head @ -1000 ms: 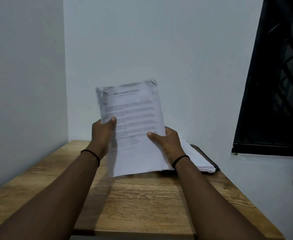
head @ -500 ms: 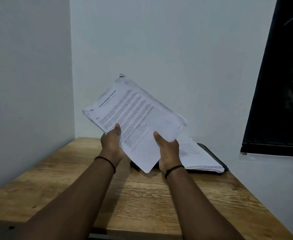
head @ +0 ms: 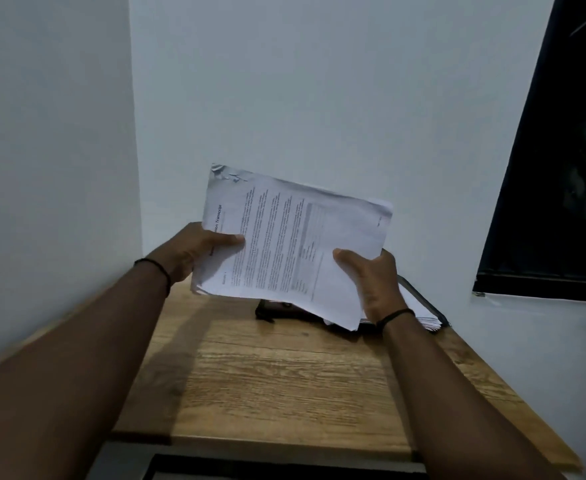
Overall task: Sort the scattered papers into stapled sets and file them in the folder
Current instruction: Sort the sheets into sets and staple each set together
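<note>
I hold a set of printed white papers (head: 284, 244) in the air above the table, turned sideways so the text runs vertically. Its top left corner is crumpled. My left hand (head: 194, 251) grips the heading end, thumb on the front. My right hand (head: 371, 278) grips the opposite lower edge, thumb on the page. Behind them a dark folder (head: 433, 308) lies on the table with a stack of papers (head: 419, 315) on it, mostly hidden by my right hand and the held set.
The wooden table (head: 284, 375) stands in a corner between two white walls. A small dark object (head: 274, 310) lies under the held papers, partly hidden. A dark window (head: 561, 168) is on the right.
The held papers have turned clockwise from upright to sideways. Both hands kept their grip and shifted with the turn; the view tilted down a little.
</note>
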